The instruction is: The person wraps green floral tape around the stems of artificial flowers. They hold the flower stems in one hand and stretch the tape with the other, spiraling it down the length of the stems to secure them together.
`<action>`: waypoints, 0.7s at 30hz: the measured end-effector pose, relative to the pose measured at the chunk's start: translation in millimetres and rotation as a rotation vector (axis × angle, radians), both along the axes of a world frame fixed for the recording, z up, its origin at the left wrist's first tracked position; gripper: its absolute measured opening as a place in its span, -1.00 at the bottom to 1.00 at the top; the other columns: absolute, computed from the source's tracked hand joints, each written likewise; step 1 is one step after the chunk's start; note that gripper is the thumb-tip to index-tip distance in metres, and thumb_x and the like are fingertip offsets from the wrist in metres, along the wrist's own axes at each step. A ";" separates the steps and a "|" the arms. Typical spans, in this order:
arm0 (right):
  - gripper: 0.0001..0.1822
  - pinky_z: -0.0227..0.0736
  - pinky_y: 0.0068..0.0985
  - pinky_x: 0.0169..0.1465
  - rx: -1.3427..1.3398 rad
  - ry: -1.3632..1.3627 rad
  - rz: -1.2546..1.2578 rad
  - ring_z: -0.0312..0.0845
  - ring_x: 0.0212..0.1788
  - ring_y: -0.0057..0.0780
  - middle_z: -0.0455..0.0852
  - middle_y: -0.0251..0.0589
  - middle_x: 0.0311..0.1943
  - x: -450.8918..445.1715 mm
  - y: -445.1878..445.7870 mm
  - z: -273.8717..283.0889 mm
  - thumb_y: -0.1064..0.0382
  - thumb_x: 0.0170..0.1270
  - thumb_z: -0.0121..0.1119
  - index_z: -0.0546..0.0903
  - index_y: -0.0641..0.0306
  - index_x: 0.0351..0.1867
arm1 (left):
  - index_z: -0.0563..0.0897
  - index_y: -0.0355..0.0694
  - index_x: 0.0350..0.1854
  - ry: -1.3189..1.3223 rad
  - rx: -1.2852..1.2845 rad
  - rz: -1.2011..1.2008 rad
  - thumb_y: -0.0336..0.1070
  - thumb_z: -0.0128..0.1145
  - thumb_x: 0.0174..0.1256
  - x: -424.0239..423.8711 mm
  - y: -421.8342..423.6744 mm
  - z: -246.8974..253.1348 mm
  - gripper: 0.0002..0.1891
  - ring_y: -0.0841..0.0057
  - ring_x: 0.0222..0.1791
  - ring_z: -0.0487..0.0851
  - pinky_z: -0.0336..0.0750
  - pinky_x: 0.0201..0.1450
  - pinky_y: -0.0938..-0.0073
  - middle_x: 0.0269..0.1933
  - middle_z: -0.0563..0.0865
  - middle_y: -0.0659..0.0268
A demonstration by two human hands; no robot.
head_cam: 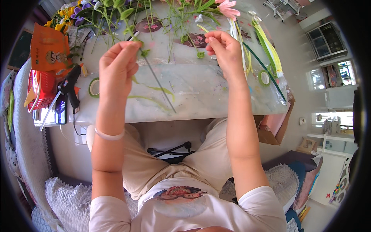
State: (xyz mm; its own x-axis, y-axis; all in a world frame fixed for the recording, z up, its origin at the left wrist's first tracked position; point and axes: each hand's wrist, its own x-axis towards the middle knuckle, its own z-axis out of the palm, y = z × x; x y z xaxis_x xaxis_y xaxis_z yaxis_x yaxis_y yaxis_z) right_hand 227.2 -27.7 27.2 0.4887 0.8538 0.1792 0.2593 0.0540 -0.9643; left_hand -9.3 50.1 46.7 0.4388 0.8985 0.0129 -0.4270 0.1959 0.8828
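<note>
My left hand (120,62) pinches a thin flower stem between thumb and fingertips, above the left part of the table. Green fuzzy leaves or buds (126,14) rise above the grip, and a dark bare wire (161,79) slants down to the right below it. Level with it on the right, my right hand (225,50) has its thumb and index finger closed on a yellow-green strip (202,28); one end sticks out to the upper left. Limp pale green strips of tape (150,100) lie on the table under the wire.
Handmade flowers (71,13) crowd the far side, with a pink one (228,9) at right. A green tape roll (94,87) sits left, another (264,78) right, near bundled pipe cleaners (269,47). A black glue gun (71,87) stands by a red basket (43,88).
</note>
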 end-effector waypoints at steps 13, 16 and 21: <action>-0.85 0.43 -0.25 -0.17 -0.256 -0.967 -0.019 0.53 -0.25 -0.06 0.60 -0.05 -0.38 7.1 9.8 -43.9 0.50 -0.01 0.03 0.61 0.28 -0.42 | 0.57 -0.32 -0.31 0.065 -0.109 -0.062 -0.38 0.12 0.21 -3.9 9.7 -18.4 -0.89 0.87 -0.73 0.10 -0.08 -0.71 0.76 -0.64 0.32 0.59; -0.86 0.45 -0.30 -0.23 -0.330 -1.042 -0.012 0.54 -0.32 -0.11 0.60 -0.05 -0.41 4.8 4.8 -40.1 0.48 -0.04 0.10 0.61 0.27 -0.40 | 0.57 -0.31 -0.31 0.111 -0.127 -0.051 -0.39 0.11 0.22 2.5 3.8 -17.0 -0.90 0.88 -0.71 0.10 -0.08 -0.69 0.76 -0.64 0.32 0.59; -0.89 0.36 -0.61 -0.38 -0.137 -0.144 0.130 0.44 -0.50 -0.58 0.60 -0.31 -0.52 -7.7 3.3 -18.1 0.40 0.03 0.25 0.61 0.31 -0.37 | 0.57 -0.26 -0.32 0.084 -0.078 -0.145 -0.39 0.10 0.25 17.6 -18.1 -20.6 -0.94 0.89 -0.69 0.12 -0.04 -0.67 0.78 -0.53 0.51 0.52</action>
